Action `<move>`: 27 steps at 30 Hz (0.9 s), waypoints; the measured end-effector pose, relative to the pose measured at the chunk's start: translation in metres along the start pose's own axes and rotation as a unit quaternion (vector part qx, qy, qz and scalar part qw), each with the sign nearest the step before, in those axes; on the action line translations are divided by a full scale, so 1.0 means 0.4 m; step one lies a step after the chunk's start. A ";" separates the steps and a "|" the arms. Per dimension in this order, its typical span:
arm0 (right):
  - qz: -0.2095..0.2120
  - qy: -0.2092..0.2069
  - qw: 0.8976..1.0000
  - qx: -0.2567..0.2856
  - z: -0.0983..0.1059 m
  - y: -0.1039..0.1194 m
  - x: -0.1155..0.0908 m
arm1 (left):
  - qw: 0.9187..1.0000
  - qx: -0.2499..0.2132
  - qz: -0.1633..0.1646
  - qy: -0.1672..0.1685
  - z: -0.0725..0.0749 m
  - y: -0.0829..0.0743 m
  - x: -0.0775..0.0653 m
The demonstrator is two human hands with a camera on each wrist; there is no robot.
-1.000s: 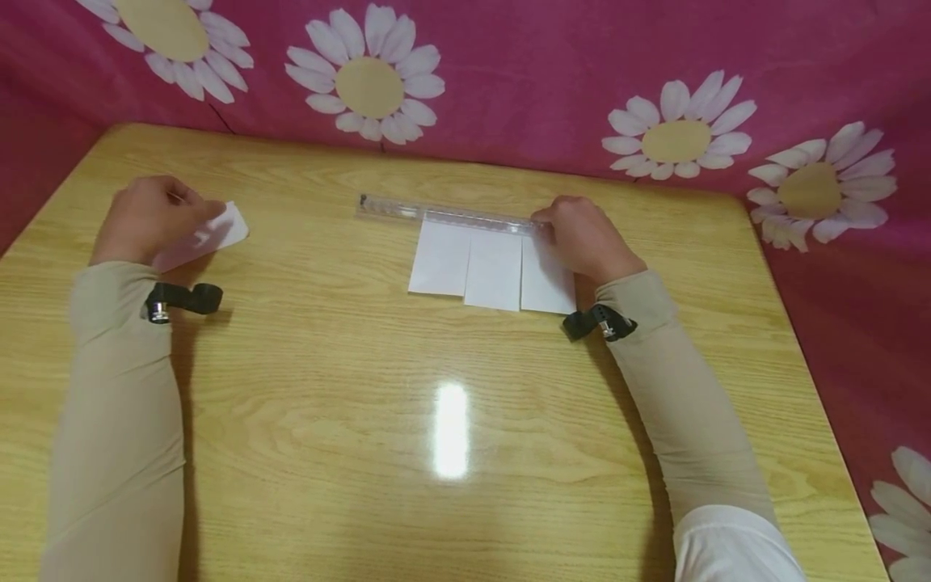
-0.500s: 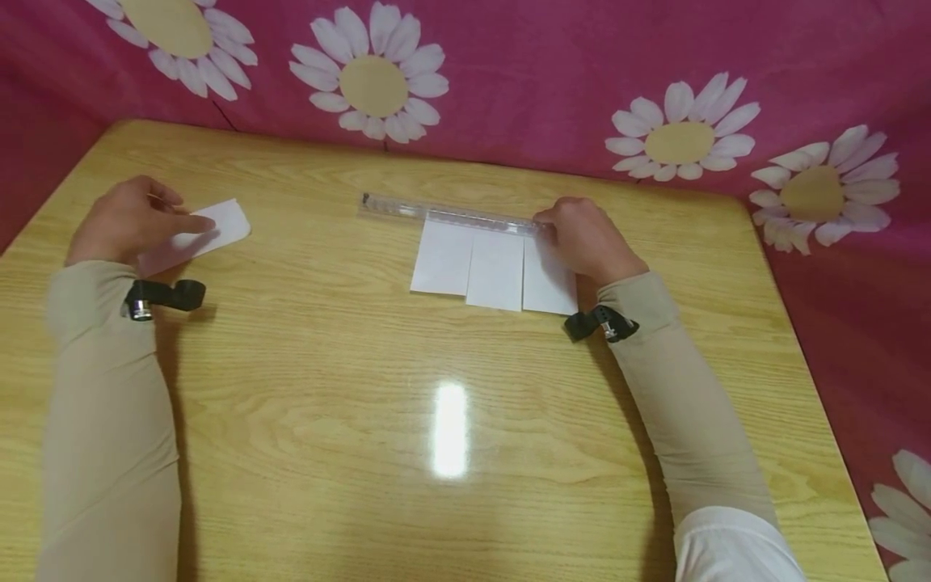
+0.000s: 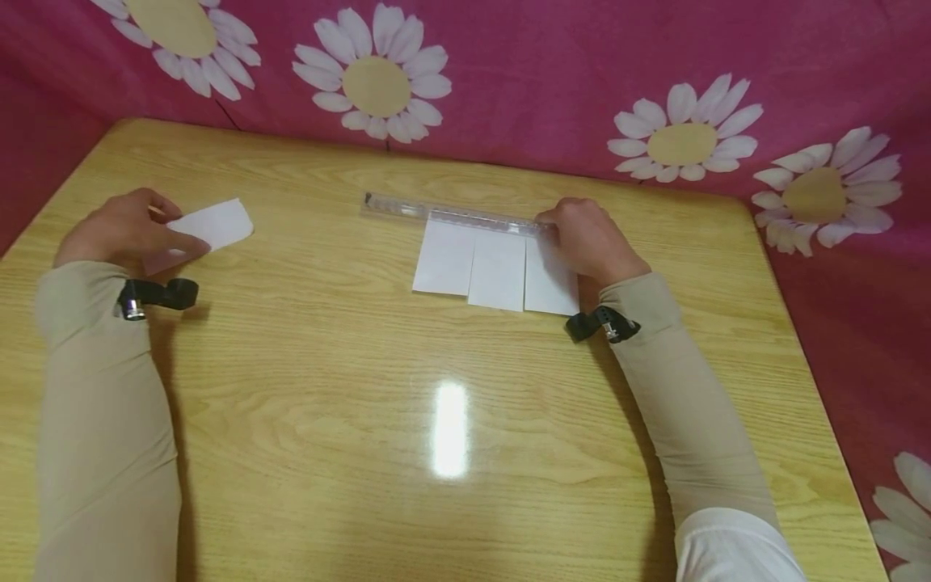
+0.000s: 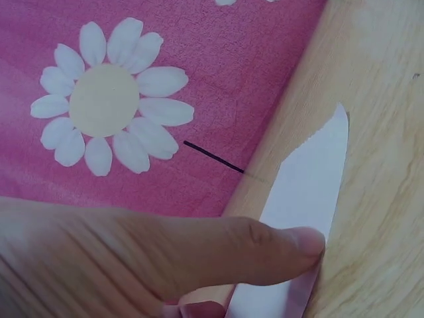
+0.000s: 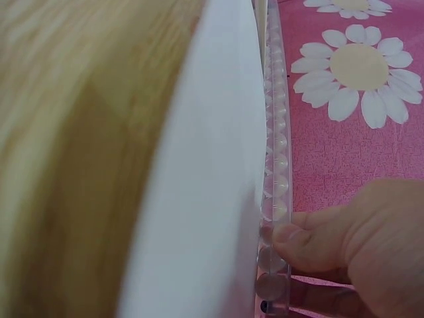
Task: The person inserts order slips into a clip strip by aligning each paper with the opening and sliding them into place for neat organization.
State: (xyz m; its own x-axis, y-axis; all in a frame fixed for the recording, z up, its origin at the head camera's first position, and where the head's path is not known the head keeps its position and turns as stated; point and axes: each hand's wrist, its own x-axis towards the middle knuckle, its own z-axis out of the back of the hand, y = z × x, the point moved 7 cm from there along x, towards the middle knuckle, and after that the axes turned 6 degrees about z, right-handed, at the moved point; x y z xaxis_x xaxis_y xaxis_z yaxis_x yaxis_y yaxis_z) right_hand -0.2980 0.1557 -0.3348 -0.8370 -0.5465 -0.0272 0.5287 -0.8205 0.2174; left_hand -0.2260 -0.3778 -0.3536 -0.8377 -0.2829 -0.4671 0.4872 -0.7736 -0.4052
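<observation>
In the head view a clear plastic ticket rail (image 3: 396, 207) lies across the back of the table. The right wrist view shows a row of round marbles along the rail (image 5: 279, 159). My right hand (image 3: 591, 241) pinches its right end between thumb and fingers. Three white paper slips (image 3: 498, 271) extend side by side from its near edge, the rightmost partly behind my hand. At the left, my left hand (image 3: 120, 230) holds another white paper slip (image 3: 221, 224). Its thumb (image 4: 278, 252) lies across this slip in the left wrist view; the other fingers are mostly hidden.
The wooden table (image 3: 327, 388) carries a bright light reflection near its middle. Behind it hangs a pink cloth (image 3: 524, 89) printed with white daisies. Black straps (image 3: 170, 293) with small fittings sit at both wrists.
My left hand has shifted left and slightly toward me, leaving more of its paper slip showing. The right hand stays on the ticket rail, and the three slips keep their places.
</observation>
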 end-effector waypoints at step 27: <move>-0.004 0.001 1.000 0.001 0.001 -0.002 -0.001 | 1.000 0.007 0.022 0.007 -0.004 0.023 0.001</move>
State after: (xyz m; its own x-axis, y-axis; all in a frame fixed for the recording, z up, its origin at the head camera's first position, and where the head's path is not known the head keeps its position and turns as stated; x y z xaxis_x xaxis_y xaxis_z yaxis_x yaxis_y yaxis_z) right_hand -0.2982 0.1568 -0.3346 -0.8408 -0.5404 -0.0305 0.5220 -0.8245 0.2186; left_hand -0.2212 -0.3840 -0.3589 -0.8118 -0.3093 -0.4953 0.5200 -0.7687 -0.3724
